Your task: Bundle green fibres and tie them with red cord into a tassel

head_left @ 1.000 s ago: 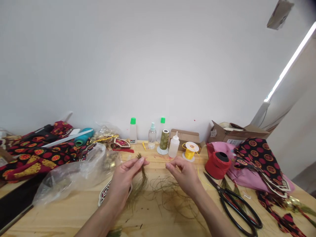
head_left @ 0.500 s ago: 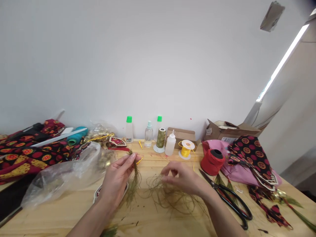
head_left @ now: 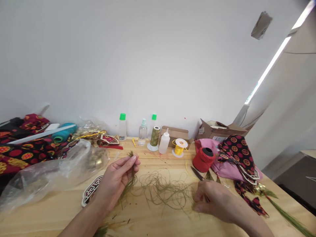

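My left hand (head_left: pixel 118 177) pinches a bundle of olive-green threads (head_left: pixel 131 181) between thumb and fingers. Its short cut ends stick up above the thumb, and the longer strands hang down. My right hand (head_left: pixel 214 200) is closed over the handles of the black scissors (head_left: pixel 197 173), slightly blurred; only the blades and a little of a handle show. Between both hands a tangle of loose green threads (head_left: pixel 165 191) lies on the wooden table (head_left: pixel 148 223). Beside my left wrist is a patterned patch with a white border (head_left: pixel 91 191), partly covered.
At the back stand a green thread spool (head_left: pixel 155 136), a squeeze bottle (head_left: pixel 164 142), a spray bottle (head_left: pixel 142 133) and a yellow cord spool (head_left: pixel 179 148). A red thread cone (head_left: pixel 203 160) is behind the scissors. Plastic bags (head_left: pixel 54 171) lie left, patterned fabric (head_left: pixel 238 153) right.
My right hand has moved right from the loose threads onto the scissors handles. My left hand still pinches the bundle. The view has turned slightly right.
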Action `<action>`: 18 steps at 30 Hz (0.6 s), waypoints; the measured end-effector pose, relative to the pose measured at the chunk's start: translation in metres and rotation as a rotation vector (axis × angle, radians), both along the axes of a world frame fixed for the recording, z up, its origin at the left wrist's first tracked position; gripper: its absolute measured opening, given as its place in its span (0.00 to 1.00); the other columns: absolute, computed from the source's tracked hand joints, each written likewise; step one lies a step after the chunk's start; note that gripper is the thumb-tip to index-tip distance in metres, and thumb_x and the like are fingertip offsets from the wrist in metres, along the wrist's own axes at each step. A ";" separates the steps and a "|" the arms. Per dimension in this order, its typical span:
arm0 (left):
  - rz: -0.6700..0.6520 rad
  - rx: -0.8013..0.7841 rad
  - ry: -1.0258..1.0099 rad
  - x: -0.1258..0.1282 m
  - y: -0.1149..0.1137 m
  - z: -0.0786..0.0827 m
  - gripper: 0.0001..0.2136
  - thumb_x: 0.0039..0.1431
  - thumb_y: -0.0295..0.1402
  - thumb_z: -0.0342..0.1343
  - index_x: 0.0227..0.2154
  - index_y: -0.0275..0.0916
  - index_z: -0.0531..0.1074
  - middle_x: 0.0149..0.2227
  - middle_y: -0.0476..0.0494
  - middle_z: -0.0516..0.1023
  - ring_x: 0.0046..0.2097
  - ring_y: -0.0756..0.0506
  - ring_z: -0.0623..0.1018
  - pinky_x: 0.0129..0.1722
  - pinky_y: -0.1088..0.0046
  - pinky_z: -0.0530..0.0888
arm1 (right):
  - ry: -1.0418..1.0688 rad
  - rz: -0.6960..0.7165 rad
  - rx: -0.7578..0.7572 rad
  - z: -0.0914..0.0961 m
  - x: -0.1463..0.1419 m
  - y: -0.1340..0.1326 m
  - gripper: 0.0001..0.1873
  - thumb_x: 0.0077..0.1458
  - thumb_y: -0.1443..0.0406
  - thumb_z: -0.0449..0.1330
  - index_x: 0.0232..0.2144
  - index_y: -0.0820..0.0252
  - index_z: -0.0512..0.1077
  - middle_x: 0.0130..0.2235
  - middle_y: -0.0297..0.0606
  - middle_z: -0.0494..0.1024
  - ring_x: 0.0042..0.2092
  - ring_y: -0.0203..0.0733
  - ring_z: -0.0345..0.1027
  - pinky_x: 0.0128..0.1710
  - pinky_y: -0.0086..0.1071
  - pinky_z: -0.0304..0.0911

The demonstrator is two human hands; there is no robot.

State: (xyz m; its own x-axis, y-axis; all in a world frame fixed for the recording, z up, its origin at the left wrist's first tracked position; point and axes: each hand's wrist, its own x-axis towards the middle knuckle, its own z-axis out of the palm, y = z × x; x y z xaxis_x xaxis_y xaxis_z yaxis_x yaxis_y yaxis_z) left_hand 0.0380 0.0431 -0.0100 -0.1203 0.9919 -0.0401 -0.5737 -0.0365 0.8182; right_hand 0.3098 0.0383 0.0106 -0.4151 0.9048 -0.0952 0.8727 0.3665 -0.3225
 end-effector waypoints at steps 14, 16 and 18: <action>-0.099 -0.078 -0.326 -0.002 -0.003 0.003 0.10 0.52 0.19 0.47 0.23 0.31 0.72 0.20 0.49 0.71 0.18 0.59 0.69 0.23 0.83 0.74 | 0.214 0.283 0.070 -0.017 -0.087 0.030 0.05 0.45 0.70 0.54 0.23 0.60 0.70 0.26 0.32 0.71 0.28 0.31 0.61 0.26 0.22 0.53; -0.135 -0.133 -0.372 -0.001 -0.005 0.005 0.11 0.53 0.19 0.45 0.22 0.30 0.72 0.19 0.49 0.71 0.17 0.59 0.69 0.22 0.83 0.74 | 0.239 0.274 0.081 -0.007 -0.087 0.038 0.04 0.46 0.69 0.55 0.24 0.59 0.70 0.26 0.31 0.71 0.27 0.31 0.61 0.26 0.23 0.52; -0.164 -0.163 -0.371 -0.001 -0.007 0.005 0.12 0.53 0.19 0.46 0.21 0.31 0.72 0.19 0.48 0.72 0.17 0.58 0.70 0.22 0.82 0.74 | 0.205 0.283 0.065 -0.003 -0.081 0.046 0.06 0.46 0.65 0.56 0.22 0.60 0.70 0.23 0.31 0.71 0.25 0.31 0.60 0.24 0.24 0.51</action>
State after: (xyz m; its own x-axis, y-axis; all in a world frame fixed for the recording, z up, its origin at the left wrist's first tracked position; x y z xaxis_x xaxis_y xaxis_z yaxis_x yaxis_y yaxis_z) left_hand 0.0375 0.0360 -0.0047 0.0907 0.9737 -0.2088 -0.8172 0.1926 0.5432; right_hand 0.2292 0.0847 0.0076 -0.6544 0.7529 0.0701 0.6536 0.6098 -0.4483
